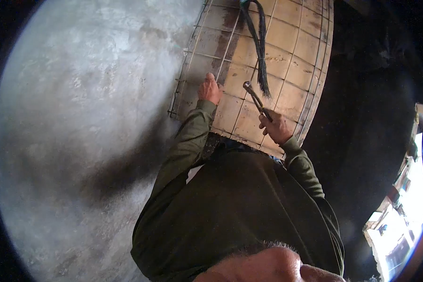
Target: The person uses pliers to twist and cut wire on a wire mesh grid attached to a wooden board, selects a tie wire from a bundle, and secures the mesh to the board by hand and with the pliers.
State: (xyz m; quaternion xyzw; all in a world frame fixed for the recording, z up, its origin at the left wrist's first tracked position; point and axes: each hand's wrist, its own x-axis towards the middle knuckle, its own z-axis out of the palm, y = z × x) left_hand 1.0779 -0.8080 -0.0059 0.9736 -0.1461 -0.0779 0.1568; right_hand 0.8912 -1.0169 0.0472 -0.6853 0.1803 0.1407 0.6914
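My right hand [277, 128] is wrapped around the handles of a pair of pincers [254, 97], whose jaws point up and to the left over the board. Farther left, my left hand [210, 90] is closed at a rod of the wire mesh [228, 60]; whatever its fingers pinch is hidden. A bundle of thin black tie wire [260, 51] lies across the mesh, its loose ends just above the pincers. Under the mesh is a wooden board [286, 61], yellowish with a darker grey-brown strip on the left.
A rough grey wall or concrete surface [89, 94] fills the left side, with a dark shadow near my left arm. To the right of the board it is very dark. Bright light and pale clutter [395, 230] show at the lower right.
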